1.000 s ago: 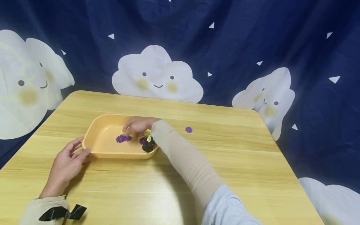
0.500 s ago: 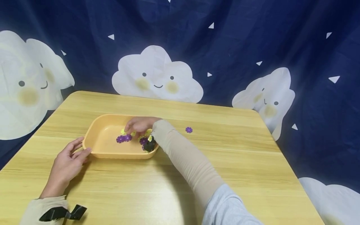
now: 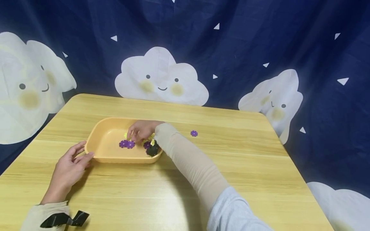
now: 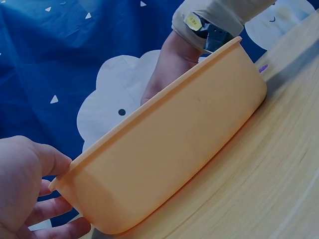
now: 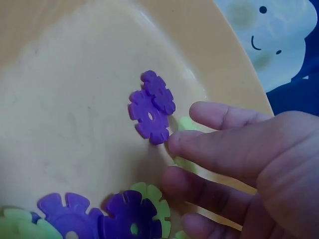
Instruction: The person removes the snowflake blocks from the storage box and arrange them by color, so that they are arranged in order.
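Left hand [image 3: 69,165] grips the tray [image 3: 101,146] at its left end; right hand [image 3: 142,130], grip loosely spread, holds nothing, one fingertip at a purple disc [image 5: 142,118].

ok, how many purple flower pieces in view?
5 visible: a loose piece on the table, an overlapping pair in the tray by the right hand, and two more at the tray's right end. Others may be hidden there.

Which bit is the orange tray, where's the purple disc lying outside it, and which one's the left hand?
orange tray [image 4: 159,144]: left wrist view, outer side wall
purple disc [image 3: 194,133]: head view, its middle
left hand [image 3: 69,167]: head view, back of the hand
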`<state>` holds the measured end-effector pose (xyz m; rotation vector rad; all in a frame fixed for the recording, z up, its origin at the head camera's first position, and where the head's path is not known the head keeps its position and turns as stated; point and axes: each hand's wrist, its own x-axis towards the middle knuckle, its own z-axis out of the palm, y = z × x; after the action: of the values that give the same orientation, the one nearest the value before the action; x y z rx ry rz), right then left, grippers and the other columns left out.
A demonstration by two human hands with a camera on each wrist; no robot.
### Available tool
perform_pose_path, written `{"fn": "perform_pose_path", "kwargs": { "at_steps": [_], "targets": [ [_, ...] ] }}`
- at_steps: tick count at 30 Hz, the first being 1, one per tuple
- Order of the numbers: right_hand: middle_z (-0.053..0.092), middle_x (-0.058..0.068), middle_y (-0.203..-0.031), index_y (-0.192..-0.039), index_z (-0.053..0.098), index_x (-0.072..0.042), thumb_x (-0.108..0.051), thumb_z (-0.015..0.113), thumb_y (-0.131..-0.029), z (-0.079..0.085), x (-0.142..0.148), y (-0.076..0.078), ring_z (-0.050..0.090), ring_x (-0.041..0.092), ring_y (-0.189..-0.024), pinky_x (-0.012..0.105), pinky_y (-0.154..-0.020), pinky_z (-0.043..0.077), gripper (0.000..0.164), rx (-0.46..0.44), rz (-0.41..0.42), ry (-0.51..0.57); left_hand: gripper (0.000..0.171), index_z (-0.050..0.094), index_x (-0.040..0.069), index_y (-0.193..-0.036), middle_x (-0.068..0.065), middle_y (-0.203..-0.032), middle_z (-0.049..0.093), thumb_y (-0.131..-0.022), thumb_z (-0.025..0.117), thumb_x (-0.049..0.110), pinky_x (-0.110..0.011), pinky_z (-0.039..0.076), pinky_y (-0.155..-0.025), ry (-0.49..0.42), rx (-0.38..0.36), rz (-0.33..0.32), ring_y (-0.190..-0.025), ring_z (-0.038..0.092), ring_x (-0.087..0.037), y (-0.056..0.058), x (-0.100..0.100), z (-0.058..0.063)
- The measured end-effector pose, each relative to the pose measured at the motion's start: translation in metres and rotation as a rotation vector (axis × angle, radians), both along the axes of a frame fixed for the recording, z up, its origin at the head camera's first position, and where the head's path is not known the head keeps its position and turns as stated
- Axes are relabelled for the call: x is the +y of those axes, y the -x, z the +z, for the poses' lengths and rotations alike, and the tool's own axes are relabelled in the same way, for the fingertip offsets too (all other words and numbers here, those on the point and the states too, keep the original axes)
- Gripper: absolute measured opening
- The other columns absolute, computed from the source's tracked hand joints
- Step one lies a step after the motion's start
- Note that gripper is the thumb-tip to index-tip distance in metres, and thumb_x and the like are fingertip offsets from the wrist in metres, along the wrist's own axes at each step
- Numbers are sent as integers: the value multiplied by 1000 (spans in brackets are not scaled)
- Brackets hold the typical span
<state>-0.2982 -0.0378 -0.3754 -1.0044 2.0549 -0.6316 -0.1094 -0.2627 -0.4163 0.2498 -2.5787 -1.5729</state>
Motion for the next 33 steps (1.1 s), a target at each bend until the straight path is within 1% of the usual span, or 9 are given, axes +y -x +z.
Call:
{"fn": "perform_pose_path", "kwargs": {
  "at_steps": [3,5,10,14,18,21,28,33],
  "targets": [
    [65,4,-105,-117,65,-5,9,63,-88,0,-2,0,60,11,-96,18,-78,54,33,20,27,17,67,25,2,-151,-30,-144,37,-100,56,32,-12,55,-67,-2,-1,0,-88,48,21,0,-1,0],
    [65,4,-102,-117,65,-5,9,65,-86,-1,-2,0,60,11,-95,17,-79,53,33,35,39,20,67,25,2,-151,-30,-144,37,-100,56,32,-12,55,-67,-4,-4,-2,-89,48,21,0,0,0],
    [65,3,-98,-115,66,-7,2,73,-85,-2,-4,1,60,10,-92,15,-80,50,32,73,48,1,67,25,3,-152,-30,-145,37,-99,56,32,-12,55,-67,-7,-6,-4,-89,48,21,-1,0,1],
    [65,3,-93,-112,66,-7,-5,77,-83,-3,-6,0,60,10,-88,15,-79,49,31,66,33,-8,67,25,4,-152,-30,-145,37,-99,56,33,-12,55,-67,-8,-9,-2,-88,48,21,-1,0,0],
    [65,3,-88,-111,64,-4,-6,78,-82,-4,-8,1,60,11,-82,15,-76,50,32,40,20,-5,67,25,4,-152,-30,-144,37,-99,57,32,-12,55,-68,-9,-4,1,-88,48,21,-1,0,0],
    [64,3,-86,-111,64,-4,-5,79,-81,-5,-10,1,60,11,-79,16,-74,51,33,40,18,-11,67,26,4,-152,-31,-144,37,-99,57,32,-12,55,-68,-12,3,1,-90,48,21,-1,0,-1],
    [65,1,-87,-108,68,-10,-6,81,-80,-8,-11,4,61,10,-81,15,-73,52,31,116,38,-59,67,25,3,-151,-30,-144,37,-99,56,32,-12,55,-69,-23,10,-7,-93,48,19,0,0,-2],
    [64,1,-87,-105,68,-9,-3,79,-80,-8,-12,3,60,10,-81,15,-74,52,28,106,48,-41,67,25,3,-152,-30,-144,37,-99,56,32,-12,55,-69,-20,8,-2,-92,48,19,-1,-1,0]
  ]
}}
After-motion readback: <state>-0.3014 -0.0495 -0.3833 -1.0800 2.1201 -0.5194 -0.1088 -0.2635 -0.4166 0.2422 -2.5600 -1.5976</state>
